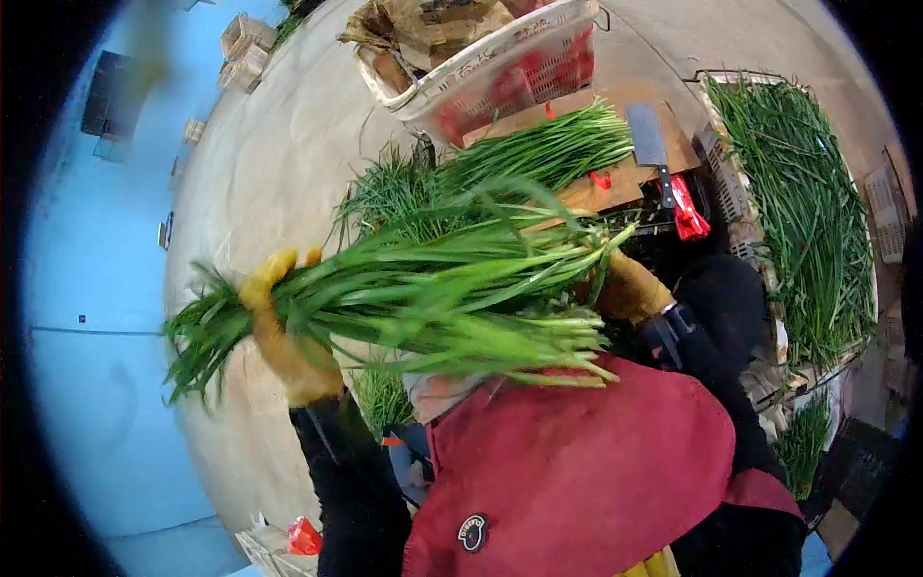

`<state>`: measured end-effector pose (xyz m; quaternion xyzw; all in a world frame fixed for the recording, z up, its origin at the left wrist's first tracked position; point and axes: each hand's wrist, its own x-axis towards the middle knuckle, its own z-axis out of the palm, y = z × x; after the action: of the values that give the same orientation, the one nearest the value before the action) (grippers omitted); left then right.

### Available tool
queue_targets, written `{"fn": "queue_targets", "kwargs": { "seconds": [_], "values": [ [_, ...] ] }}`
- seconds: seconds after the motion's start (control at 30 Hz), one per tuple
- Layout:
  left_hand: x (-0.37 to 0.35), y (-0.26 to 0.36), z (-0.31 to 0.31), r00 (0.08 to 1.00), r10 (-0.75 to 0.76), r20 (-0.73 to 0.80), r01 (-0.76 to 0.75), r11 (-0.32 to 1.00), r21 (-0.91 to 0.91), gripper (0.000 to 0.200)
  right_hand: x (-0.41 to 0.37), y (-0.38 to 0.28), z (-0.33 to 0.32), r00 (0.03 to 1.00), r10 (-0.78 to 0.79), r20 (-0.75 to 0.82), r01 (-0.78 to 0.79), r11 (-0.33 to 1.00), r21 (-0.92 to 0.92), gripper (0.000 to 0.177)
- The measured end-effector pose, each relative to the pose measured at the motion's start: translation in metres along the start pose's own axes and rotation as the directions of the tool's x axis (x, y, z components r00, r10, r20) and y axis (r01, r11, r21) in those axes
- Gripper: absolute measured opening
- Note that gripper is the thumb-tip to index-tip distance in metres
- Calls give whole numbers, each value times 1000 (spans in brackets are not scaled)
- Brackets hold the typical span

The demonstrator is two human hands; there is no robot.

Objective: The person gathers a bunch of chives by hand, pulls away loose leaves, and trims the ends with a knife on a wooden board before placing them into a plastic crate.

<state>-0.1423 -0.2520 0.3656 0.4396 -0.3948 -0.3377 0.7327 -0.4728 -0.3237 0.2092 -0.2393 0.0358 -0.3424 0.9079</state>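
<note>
A large loose bunch of garlic chives (433,288) stretches across the front of my body, its pale cut ends to the right and its leaf tips to the left. My left hand (288,332), in a yellow glove, is closed around the leafy end. At the stem end, my right hand (630,288), gloved too, grips the chives, with its fingers partly hidden behind the stalks. Just beyond, a bundle of chives (548,144) lies on a brown board (615,189). On the board's right side rests a cleaver (647,137) with a black handle.
A crate (745,207) full of chives stands at the right. Beyond the board is a white and red basket (481,72) holding sacking. Red packaging (688,210) hangs beside the cleaver handle. A blue wall (115,385) runs along the left.
</note>
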Motion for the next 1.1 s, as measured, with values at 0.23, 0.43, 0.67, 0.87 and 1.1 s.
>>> {"fn": "queue_targets", "kwargs": {
  "seconds": [0.23,0.43,0.67,0.87,1.1],
  "values": [
    [13,14,45,999,-28,29,22,981,191,29,-13,4,-29,993,80,85,-95,977,191,46],
    [21,42,71,956,-30,291,-79,931,356,21,-25,-4,-16,953,99,-288,-139,983,-122,51],
    [34,68,83,881,78,466,-257,907,335,29,-25,-12,-50,887,80,-454,-352,755,-554,24],
    [29,84,107,838,9,546,-288,857,428,37,-43,-40,-22,971,18,-238,-238,-26,-971,30],
    [5,81,136,759,9,651,-317,879,357,42,13,-19,74,910,-149,386,395,36,-918,42]
  ]
}}
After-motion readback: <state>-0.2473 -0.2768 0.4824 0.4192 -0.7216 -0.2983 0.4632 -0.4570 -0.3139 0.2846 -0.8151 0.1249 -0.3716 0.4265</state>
